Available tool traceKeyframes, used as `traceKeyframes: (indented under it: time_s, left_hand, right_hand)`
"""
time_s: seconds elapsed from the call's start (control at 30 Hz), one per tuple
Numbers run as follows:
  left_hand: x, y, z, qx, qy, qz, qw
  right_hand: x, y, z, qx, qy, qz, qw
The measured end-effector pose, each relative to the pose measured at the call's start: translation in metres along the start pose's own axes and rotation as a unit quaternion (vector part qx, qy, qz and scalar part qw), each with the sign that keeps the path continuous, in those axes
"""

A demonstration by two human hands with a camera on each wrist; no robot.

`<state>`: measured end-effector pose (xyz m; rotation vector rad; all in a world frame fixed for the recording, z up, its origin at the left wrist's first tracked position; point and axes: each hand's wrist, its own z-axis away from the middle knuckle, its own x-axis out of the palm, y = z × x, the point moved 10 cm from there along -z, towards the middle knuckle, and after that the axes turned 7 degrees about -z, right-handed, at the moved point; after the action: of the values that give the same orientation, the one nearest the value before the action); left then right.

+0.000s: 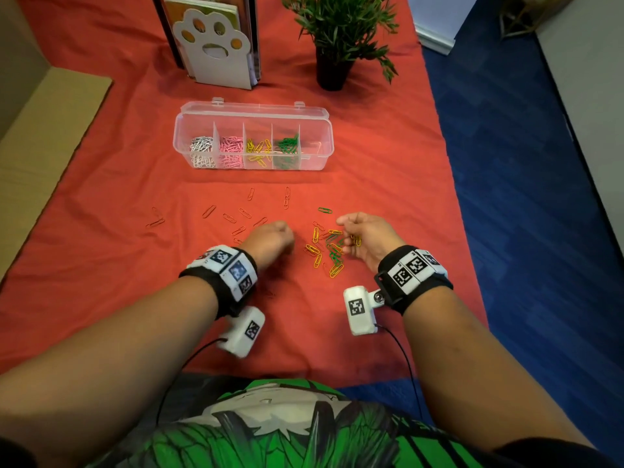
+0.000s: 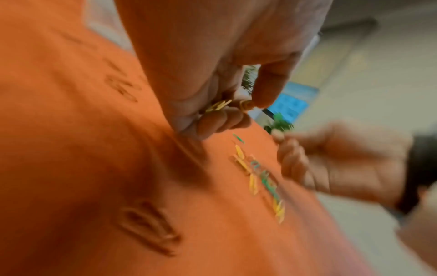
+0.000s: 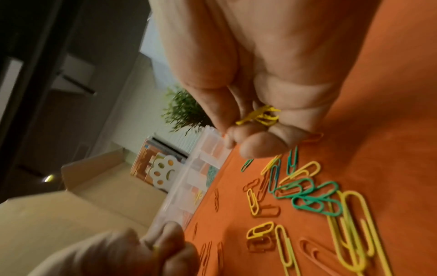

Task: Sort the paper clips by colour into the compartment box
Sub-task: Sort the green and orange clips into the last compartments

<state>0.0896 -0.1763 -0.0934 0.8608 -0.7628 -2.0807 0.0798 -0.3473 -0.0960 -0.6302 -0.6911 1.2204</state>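
The clear compartment box (image 1: 320, 136) stands open mid-table, holding white, pink, yellow and green paper clips in separate compartments; its rightmost one looks bare. A pile of yellow and green clips (image 1: 329, 251) lies between my hands, and red clips (image 1: 236, 217) are scattered to the left. My left hand (image 1: 283, 231) is curled into a fist beside the pile and grips yellow clips (image 2: 218, 106). My right hand (image 1: 344, 224) hovers over the pile's right side, its curled fingers holding a bunch of yellow clips (image 3: 260, 116).
A potted plant (image 1: 332, 69) and a paw-shaped book stand (image 1: 216, 52) stand behind the box. A cardboard box (image 1: 40, 136) lies at the left. The red cloth (image 1: 388, 163) ends at the right, with blue floor (image 1: 540, 197) beyond.
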Motion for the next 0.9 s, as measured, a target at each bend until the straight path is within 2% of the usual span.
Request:
traceKeyframes:
  time_s: [0.07, 0.1, 0.17, 0.2, 0.27, 0.33, 0.43, 0.5, 0.6, 0.73, 0.9]
  left_hand:
    - [0.003, -0.001, 0.002, -0.041, -0.025, 0.189, 0.981]
    - [0.005, -0.001, 0.004, -0.056, -0.040, 0.245, 0.967]
    - [0.007, 0.000, 0.002, -0.071, -0.052, 0.291, 0.953]
    - [0.008, -0.002, 0.000, -0.080, -0.044, 0.284, 0.954]
    - [0.006, -0.003, -0.005, -0.068, 0.000, 0.198, 0.978]
    - [0.001, 0.004, -0.011, -0.008, 0.061, 0.027, 0.998]
    - [0.002, 0.012, -0.014, 0.058, 0.115, -0.190, 0.973]
    - [0.002, 0.012, -0.015, 0.069, 0.129, -0.262, 0.954]
    - [0.000, 0.009, -0.015, 0.074, 0.129, -0.284, 0.947]
    - [-0.007, 0.001, -0.013, 0.056, 0.127, -0.285, 0.949]
    - [0.000, 0.014, -0.009, 0.097, 0.111, -0.283, 0.948]
  right_hand:
    - [-0.008, 0.007, 0.000, -0.004, 0.015, 0.052, 0.999]
    - [-0.012, 0.007, 0.000, -0.021, 0.028, 0.116, 0.993]
    - [-0.017, 0.004, 0.000, -0.063, 0.051, 0.252, 0.964]
    - [-0.018, 0.004, 0.000, -0.077, 0.058, 0.304, 0.948]
    - [-0.019, 0.007, 0.002, -0.084, 0.072, 0.375, 0.921]
    - [-0.021, 0.007, 0.005, -0.092, 0.089, 0.407, 0.904]
    - [-0.017, 0.007, 0.008, -0.096, 0.093, 0.411, 0.902]
    - [-0.014, 0.005, 0.007, -0.111, 0.104, 0.451, 0.880]
    - [-0.012, 0.005, 0.009, -0.129, 0.113, 0.484, 0.858]
    - [-0.010, 0.012, 0.014, -0.124, 0.088, 0.492, 0.857]
    - [-0.011, 0.014, 0.016, -0.111, 0.070, 0.510, 0.850]
